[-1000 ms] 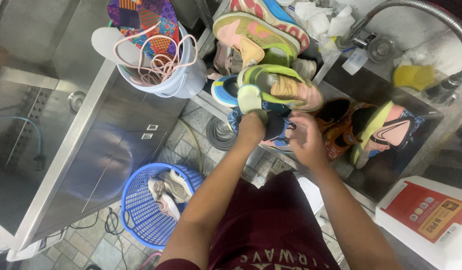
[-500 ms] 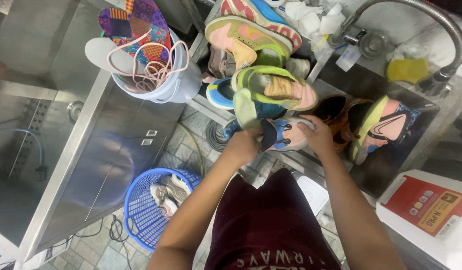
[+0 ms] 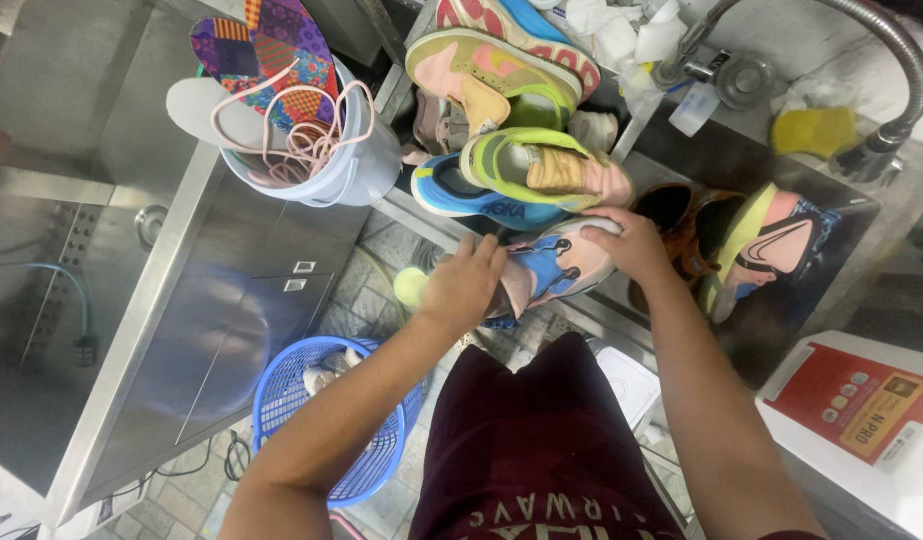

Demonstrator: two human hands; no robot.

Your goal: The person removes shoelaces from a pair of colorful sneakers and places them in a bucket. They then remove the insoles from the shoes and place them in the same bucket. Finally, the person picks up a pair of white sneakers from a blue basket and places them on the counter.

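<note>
A blue and pink sneaker (image 3: pixel 566 262) lies on its side at the front edge of a steel sink (image 3: pixel 781 330), just in front of my body. My right hand (image 3: pixel 631 240) grips its toe end from above. My left hand (image 3: pixel 463 285) is closed at the shoe's heel opening. It holds a pale green insole (image 3: pixel 411 288) whose rounded tip pokes out to the left of my fingers. The rest of the insole is hidden under my hand.
More sneakers are piled behind: a blue one (image 3: pixel 476 205), a green and pink one (image 3: pixel 541 168), a brown shoe (image 3: pixel 681 245). A pale bucket (image 3: pixel 356 170) with insoles and laces stands left. A blue basket (image 3: pixel 371 465) sits on the floor. A hose tap (image 3: pixel 886 55) and red box (image 3: pixel 861 405) are right.
The green insole stood upright in the shoe; my left hand has swung it down and out to the left. My right hand shifted onto the toe, and the shoe now lies flatter.
</note>
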